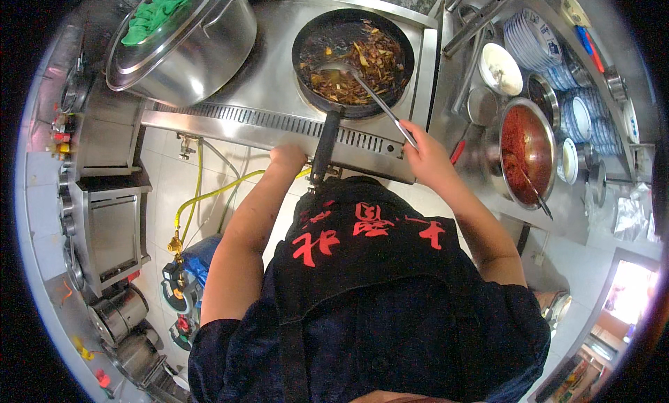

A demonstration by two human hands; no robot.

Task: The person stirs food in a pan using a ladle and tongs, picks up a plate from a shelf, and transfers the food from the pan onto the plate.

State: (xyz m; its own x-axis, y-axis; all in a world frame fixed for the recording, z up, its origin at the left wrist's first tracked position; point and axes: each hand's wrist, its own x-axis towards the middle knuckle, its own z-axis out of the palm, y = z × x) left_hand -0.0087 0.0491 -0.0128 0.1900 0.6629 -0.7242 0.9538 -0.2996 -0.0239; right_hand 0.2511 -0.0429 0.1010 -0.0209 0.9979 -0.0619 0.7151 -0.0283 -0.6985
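Observation:
A black wok-like frying pan [353, 108] sits on the steel stove [282, 79], its black handle [325, 147] pointing towards me. Dark oil and browned strips and slices, perhaps aromatics, lie inside. With my right hand [426, 155] I grip the long metal handle of a ladle [384, 106], whose bowl rests among the food in the pan. My left hand [289, 156] is at the stove's front edge, left of the pan handle and apart from it. Its fingers are curled and partly hidden, so whether it holds a stove knob cannot be told.
A large lidded steel stockpot [219, 53] with a green cloth [157, 16] on top stands left. At right are a steel bowl of red paste [517, 136], a white bowl [500, 68] and stacked plates [530, 40]. Yellow gas hoses [209, 196] run below the stove.

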